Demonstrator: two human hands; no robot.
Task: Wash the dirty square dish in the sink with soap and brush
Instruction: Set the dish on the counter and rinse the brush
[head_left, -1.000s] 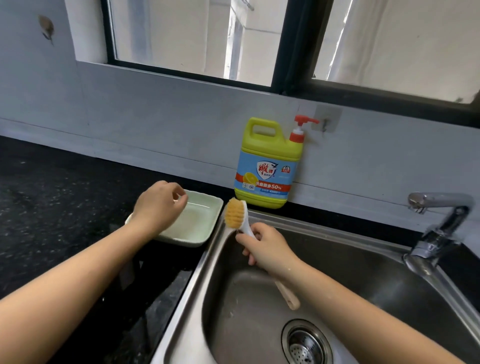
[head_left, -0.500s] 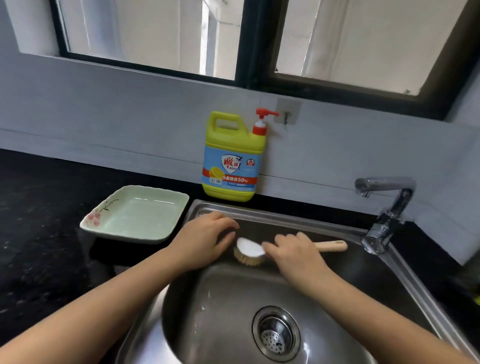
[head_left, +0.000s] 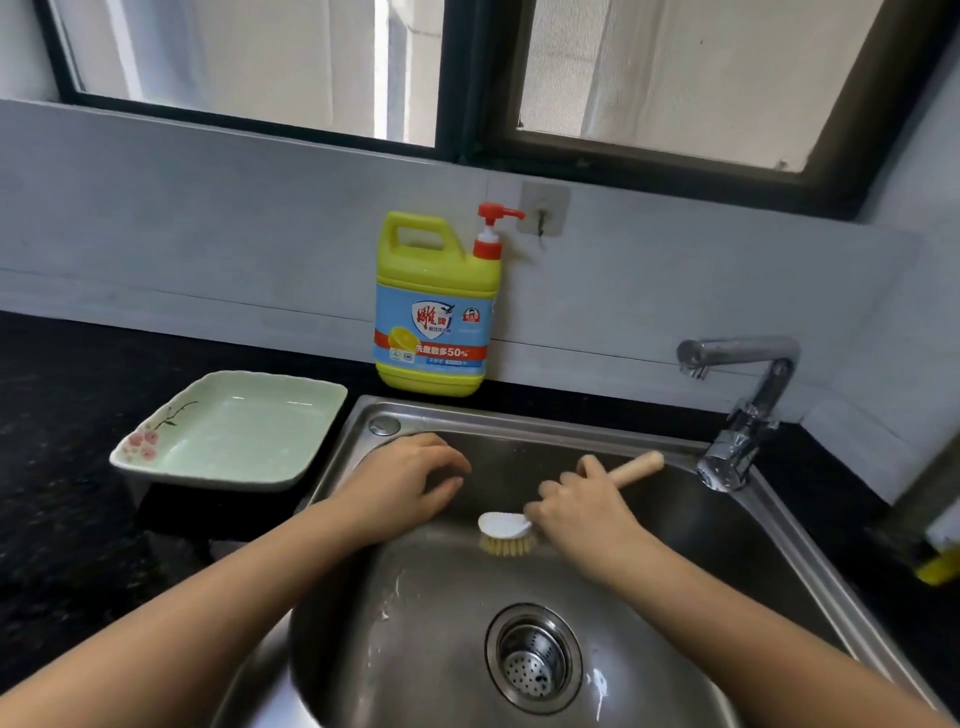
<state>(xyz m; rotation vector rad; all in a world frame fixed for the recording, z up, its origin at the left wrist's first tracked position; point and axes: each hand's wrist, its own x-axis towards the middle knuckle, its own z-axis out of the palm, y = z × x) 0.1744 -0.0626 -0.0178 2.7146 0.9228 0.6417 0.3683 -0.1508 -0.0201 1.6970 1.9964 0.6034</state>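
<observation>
A pale green square dish (head_left: 234, 431) with a pink flower print sits on the black counter, left of the steel sink (head_left: 519, 421). Inside the sink my right hand (head_left: 582, 514) is shut on a dish brush (head_left: 506, 532). Its white head and yellow bristles point down at the basin, and its wooden handle sticks out to the upper right. My left hand (head_left: 410, 480) hovers over the sink's back left part, fingers loosely curled and holding nothing, a short gap left of the brush head. A yellow soap bottle (head_left: 436, 306) with a red pump stands against the wall behind the sink.
A chrome tap (head_left: 743, 410) rises at the sink's back right corner. The drain strainer (head_left: 535, 657) lies in the basin's front. Black counter (head_left: 62, 415) extends to the left. A yellow object (head_left: 940, 569) shows at the right edge.
My left hand let go of the dish on the counter and came over the sink. My right hand turned the brush bristles-down and lowered it into the basin.
</observation>
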